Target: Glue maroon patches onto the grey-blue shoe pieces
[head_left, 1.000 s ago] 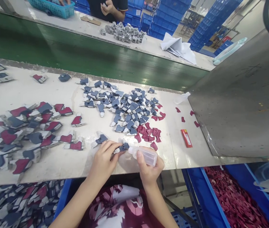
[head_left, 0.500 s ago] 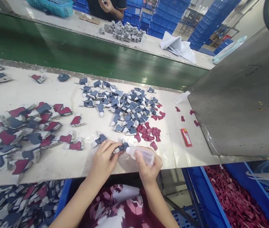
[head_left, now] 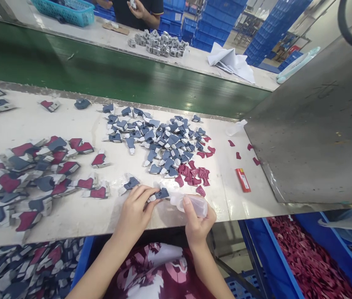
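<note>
My left hand point(head_left: 140, 204) pinches a small blue and white plastic part point(head_left: 162, 193) just above the table's front edge. In my right hand point(head_left: 198, 220) is a clear squeeze bottle point(head_left: 194, 205), tilted with its nozzle towards that part and a small gap between them. A similar blue part point(head_left: 131, 182) lies just beyond my left hand. Behind my hands is a heap of blue and white parts point(head_left: 172, 141). Thin maroon pieces point(head_left: 194, 173) lie in a loose pile beyond the bottle.
Parts with maroon inlays point(head_left: 60, 168) cover the table's left. A red box point(head_left: 243, 180) and a translucent nozzle-like piece point(head_left: 236, 127) lie near the metal panel point(head_left: 316, 124) at right. Blue bins point(head_left: 282, 257) stand below. Across the green belt point(head_left: 116, 70), a person's hand point(head_left: 138, 9) holds something small.
My right hand has drawn the bottle back to the right, away from the part. My left hand stays in place with the part, whose blue top now shows more.
</note>
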Demonstrator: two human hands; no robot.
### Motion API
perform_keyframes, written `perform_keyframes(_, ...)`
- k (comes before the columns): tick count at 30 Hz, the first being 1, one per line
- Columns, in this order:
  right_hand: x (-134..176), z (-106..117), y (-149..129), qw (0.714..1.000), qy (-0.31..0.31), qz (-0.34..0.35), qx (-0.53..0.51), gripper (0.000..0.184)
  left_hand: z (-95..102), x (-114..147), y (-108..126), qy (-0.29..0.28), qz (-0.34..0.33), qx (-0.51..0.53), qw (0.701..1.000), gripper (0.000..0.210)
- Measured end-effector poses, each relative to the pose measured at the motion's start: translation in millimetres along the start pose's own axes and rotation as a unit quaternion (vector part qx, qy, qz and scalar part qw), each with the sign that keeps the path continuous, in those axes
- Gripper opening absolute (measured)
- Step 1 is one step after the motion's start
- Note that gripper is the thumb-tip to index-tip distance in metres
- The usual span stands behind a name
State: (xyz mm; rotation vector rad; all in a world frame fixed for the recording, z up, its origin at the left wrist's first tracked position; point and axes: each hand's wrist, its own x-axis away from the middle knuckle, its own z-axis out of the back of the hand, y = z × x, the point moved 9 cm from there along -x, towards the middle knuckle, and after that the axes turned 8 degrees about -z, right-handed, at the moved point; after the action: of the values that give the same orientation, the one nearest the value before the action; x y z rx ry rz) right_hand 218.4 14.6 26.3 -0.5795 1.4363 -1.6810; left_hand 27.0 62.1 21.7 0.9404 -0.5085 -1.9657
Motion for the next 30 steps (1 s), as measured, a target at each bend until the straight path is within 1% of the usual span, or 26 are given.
perform_keyframes(6, 3, 11, 12, 0.995, 0.080, -0.054, -0.012, 0.026, -1.2, -1, -1, -0.003, 0.003, 0.005, 1.000, 0.013)
perform_keyframes(10, 1, 20, 23, 0.986, 0.118, -0.083, -0.081, 0.027, -1.5, -1, -3, -0.004, 0.010, 0.001, 1.000, 0.013)
perform_keyframes(13, -14, 44, 33, 0.972, 0.162, -0.097, -0.142, 0.028, -0.1, 0, -3, -0.003, 0.004, -0.001, 1.000, 0.013)
perform_keyframes(15, -30, 65, 40, 0.965, 0.190, -0.100, -0.148, 0.031, 1.2, 0, -3, -0.002, 0.001, -0.003, 1.000, 0.013)
perform_keyframes(17, -48, 82, 46, 0.967, 0.188, -0.096, -0.144, 0.040, 2.1, -1, -3, -0.001, 0.003, 0.001, 1.000, 0.014)
perform_keyframes(19, -62, 93, 52, 0.972, 0.176, -0.098, -0.122, 0.051, 2.5, -1, -4, -0.002, 0.009, 0.011, 1.000, 0.015)
perform_keyframes(22, -71, 97, 54, 0.982, 0.156, -0.092, -0.061, 0.058, 3.8, -2, -5, -0.001, 0.023, 0.030, 0.999, 0.017)
perform_keyframes(23, -69, 98, 51, 0.984, 0.158, -0.074, -0.035, 0.060, 4.4, -1, -6, 0.000, 0.029, 0.037, 0.999, 0.017)
perform_keyframes(24, -65, 101, 44, 0.984, 0.175, -0.041, -0.001, 0.063, 5.4, -1, -7, 0.002, 0.036, 0.044, 0.998, 0.018)
perform_keyframes(25, -58, 105, 32, 0.977, 0.208, 0.008, 0.042, 0.065, 6.3, -1, -8, 0.004, 0.045, 0.051, 0.998, 0.018)
perform_keyframes(26, -48, 108, 17, 0.962, 0.246, 0.071, 0.093, 0.063, 7.2, 0, -10, 0.006, 0.056, 0.059, 0.997, 0.019)
perform_keyframes(27, -38, 107, 1, 0.942, 0.269, 0.137, 0.146, 0.056, 7.9, 1, -12, 0.008, 0.069, 0.066, 0.995, 0.020)
perform_keyframes(28, -30, 100, -12, 0.925, 0.264, 0.195, 0.194, 0.045, 8.1, 2, -14, 0.008, 0.082, 0.075, 0.994, 0.022)
perform_keyframes(29, -26, 88, -21, 0.916, 0.228, 0.235, 0.231, 0.030, 7.9, 3, -17, 0.008, 0.097, 0.084, 0.992, 0.023)
perform_keyframes(30, -26, 74, -25, 0.917, 0.167, 0.254, 0.257, 0.017, 7.3, 5, -19, 0.006, 0.110, 0.095, 0.989, 0.024)
